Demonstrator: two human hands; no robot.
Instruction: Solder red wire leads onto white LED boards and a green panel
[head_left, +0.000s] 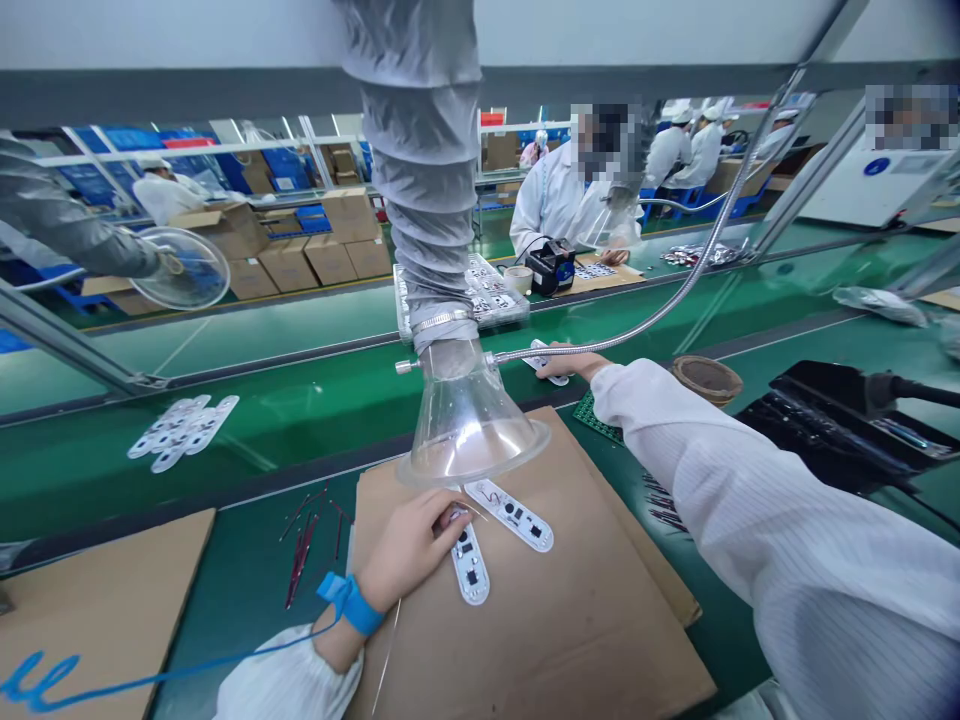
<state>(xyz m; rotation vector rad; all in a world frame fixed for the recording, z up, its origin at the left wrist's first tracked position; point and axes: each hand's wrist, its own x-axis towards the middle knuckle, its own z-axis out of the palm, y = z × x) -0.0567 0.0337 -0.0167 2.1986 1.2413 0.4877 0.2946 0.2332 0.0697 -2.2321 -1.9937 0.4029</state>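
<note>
My left hand [411, 548], with a blue wrist strap [351, 603], is closed on a thin solder wire [386, 655]; the wire's tip sticks out past the fingers. Those fingers rest over the upper end of a white oblong circuit board [471, 570] lying on brown cardboard [577, 600]. Beside it lies a second white board [517, 518] with dark chips and a short red wire. Farther off, my right arm reaches over the green belt, and my right hand [576, 364] grips white circuit boards [547, 360]; how many is unclear.
A clear fume hood [472, 440] on a grey duct hangs just above the boards. White boards [184, 430] lie on the belt at left, dark red wires [301, 560] near the cardboard. A brown bowl [706, 380] and black equipment [840, 425] stand right. A co-worker [551, 200] sits opposite.
</note>
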